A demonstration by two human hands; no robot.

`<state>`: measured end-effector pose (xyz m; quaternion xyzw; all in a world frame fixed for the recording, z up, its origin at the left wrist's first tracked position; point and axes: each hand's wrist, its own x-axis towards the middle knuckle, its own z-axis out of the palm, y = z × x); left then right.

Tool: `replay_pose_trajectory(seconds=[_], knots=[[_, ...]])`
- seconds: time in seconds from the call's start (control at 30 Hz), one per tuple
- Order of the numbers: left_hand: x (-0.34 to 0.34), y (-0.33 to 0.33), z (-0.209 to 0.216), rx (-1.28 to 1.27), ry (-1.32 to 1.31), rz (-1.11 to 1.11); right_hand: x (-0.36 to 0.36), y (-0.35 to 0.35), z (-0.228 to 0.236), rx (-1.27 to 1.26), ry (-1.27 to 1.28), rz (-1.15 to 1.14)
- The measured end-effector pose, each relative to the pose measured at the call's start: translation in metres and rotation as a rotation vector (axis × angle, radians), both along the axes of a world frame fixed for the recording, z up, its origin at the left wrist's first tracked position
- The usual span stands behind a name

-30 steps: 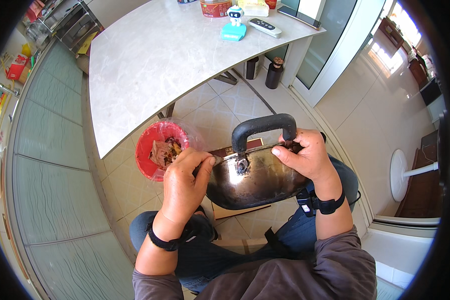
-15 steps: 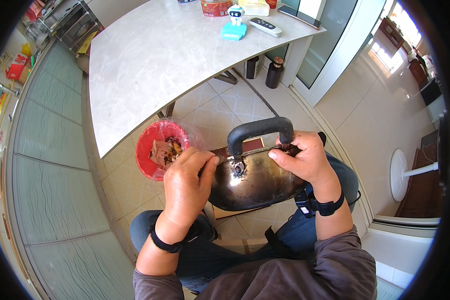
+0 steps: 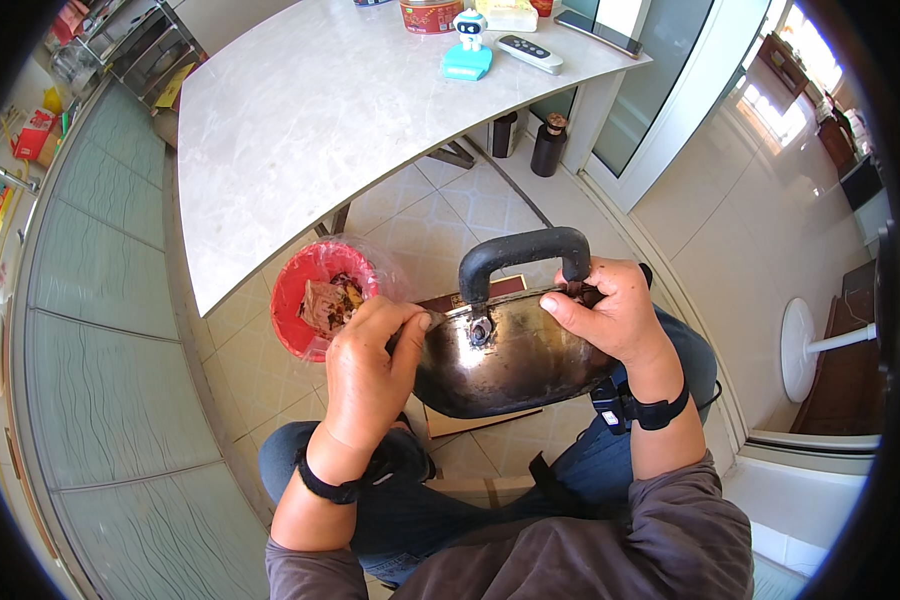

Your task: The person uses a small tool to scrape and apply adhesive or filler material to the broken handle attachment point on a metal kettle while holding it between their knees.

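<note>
A metal pot (image 3: 515, 355) with brown, scorched-looking stains is held tilted above my lap, its black loop handle (image 3: 525, 245) uppermost. A screw fitting joins the handle to the pot wall. My right hand (image 3: 615, 310) grips the pot's right rim beside the handle's base, thumb on the outer wall and fingers behind. At the left end of the rim, my left hand (image 3: 370, 355) is closed, thumb and forefinger pinched against the edge. Whether it also holds something small is hidden. The pot's inside faces away from view.
A red, bag-lined bin (image 3: 288, 300) with scraps stands left of the pot. Ahead is a pale table (image 3: 300, 130) bearing a toy robot (image 3: 470, 45), a remote (image 3: 530, 53) and a phone (image 3: 598, 33). Glass-fronted cabinets (image 3: 110, 300) run along the left. A dark bottle (image 3: 548, 148) stands near the door frame.
The pot has shifted and tilted very slightly, its handle moving a little up and right. Both hands keep their places on the rim.
</note>
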<state>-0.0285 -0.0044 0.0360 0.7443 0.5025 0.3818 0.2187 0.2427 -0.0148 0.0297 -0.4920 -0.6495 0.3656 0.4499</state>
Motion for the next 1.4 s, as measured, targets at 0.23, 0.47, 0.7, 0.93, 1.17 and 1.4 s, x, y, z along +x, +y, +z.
replay_pose_trajectory(seconds=[0.23, 0.47, 0.7, 0.93, 1.17, 1.4], knots=[[0.0, 0.001, -0.001, -0.006, 0.017, 0.011, 0.0, 0.0, -0.001, 0.048, -0.027, -0.006], [0.002, 0.0, -0.001, 0.03, 0.022, 0.01, 0.001, -0.001, -0.002, -0.001, -0.043, -0.004], [0.005, -0.001, 0.001, 0.057, 0.062, 0.02, -0.002, 0.0, -0.003, 0.04, -0.034, -0.006], [0.008, -0.001, -0.002, 0.111, 0.061, 0.02, -0.003, -0.001, -0.001, 0.027, -0.037, -0.008], [0.009, 0.0, -0.006, 0.164, 0.062, 0.021, -0.003, -0.001, 0.002, 0.02, -0.038, -0.002], [0.017, -0.004, -0.004, 0.186, 0.1, 0.022, -0.005, -0.001, 0.001, 0.057, -0.054, -0.012]])
